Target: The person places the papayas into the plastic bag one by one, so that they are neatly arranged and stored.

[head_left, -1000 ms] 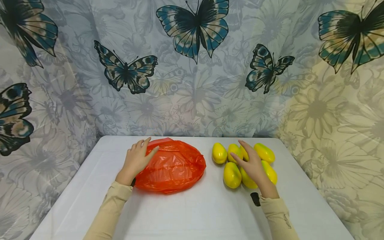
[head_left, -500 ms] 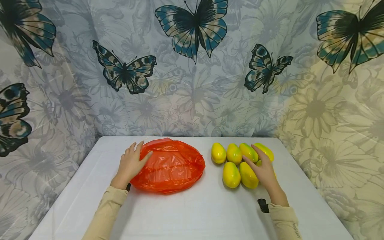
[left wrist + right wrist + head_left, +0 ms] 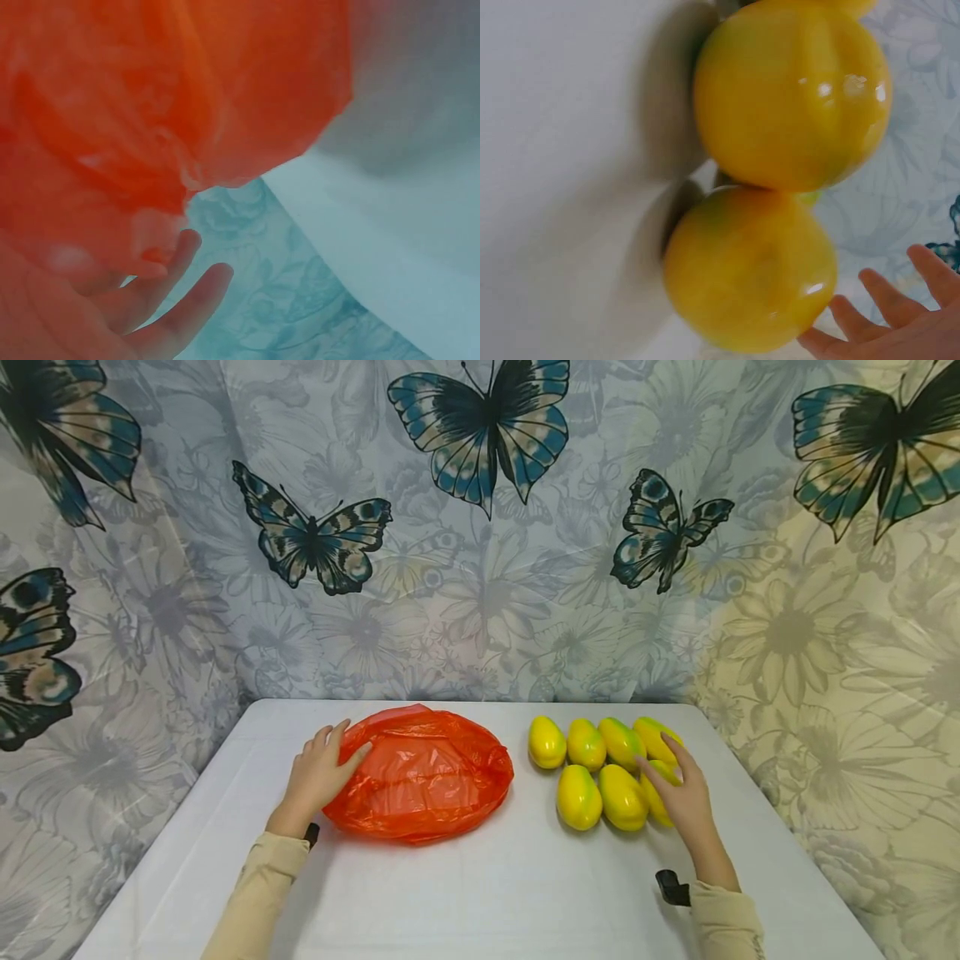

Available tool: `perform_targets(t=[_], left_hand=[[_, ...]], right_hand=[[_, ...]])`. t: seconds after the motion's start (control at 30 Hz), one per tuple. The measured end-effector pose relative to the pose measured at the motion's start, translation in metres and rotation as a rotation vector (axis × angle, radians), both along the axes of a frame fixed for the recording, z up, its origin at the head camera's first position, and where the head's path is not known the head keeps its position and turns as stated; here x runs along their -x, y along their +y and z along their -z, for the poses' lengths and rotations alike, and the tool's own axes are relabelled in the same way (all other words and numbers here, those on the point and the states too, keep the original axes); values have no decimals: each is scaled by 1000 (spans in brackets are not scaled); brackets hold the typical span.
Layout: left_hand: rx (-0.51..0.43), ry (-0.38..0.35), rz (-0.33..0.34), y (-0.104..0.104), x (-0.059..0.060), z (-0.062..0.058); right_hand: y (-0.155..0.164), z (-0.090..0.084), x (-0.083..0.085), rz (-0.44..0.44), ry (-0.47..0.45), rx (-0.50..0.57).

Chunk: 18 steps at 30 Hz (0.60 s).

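A crumpled orange plastic bag (image 3: 423,772) lies on the white table (image 3: 487,893), left of centre. My left hand (image 3: 318,772) rests on the bag's left edge with its fingers relaxed; in the left wrist view the fingers (image 3: 172,315) spread under the orange film (image 3: 150,112). Several yellow-green mangoes (image 3: 600,764) lie in two rows at the right. My right hand (image 3: 678,789) lies flat over the front right mango (image 3: 654,792), fingers straight. The right wrist view has two mangoes (image 3: 791,90) (image 3: 750,270) close up and my fingertips (image 3: 900,322) beside them.
A butterfly-print curtain (image 3: 480,527) hangs behind the table and along both sides. The table's front half is bare white cloth. Black wrist-camera mounts (image 3: 672,887) sit at both cuffs.
Both hands have slid back toward me. The right hand moved from the middle of the mango pile to its right front side; the left hand slipped to the bag's left edge.
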<state>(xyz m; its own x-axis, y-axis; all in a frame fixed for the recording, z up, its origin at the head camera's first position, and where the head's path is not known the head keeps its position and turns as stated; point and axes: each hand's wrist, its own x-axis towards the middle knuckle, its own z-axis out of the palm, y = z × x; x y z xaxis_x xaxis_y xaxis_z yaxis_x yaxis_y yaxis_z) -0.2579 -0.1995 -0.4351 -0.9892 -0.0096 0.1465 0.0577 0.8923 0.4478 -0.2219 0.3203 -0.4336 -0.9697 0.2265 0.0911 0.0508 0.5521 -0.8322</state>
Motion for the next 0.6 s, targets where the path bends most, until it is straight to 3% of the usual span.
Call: perform_targets(t=[0.43,0.6], left_hand=[[-44,-43,-10,-11,-5,16],[-69,-74,-12,-13,-6,19]], right_hand=[[13,18,-6,66,-56,36],[17,21,-8,99,-89,102]])
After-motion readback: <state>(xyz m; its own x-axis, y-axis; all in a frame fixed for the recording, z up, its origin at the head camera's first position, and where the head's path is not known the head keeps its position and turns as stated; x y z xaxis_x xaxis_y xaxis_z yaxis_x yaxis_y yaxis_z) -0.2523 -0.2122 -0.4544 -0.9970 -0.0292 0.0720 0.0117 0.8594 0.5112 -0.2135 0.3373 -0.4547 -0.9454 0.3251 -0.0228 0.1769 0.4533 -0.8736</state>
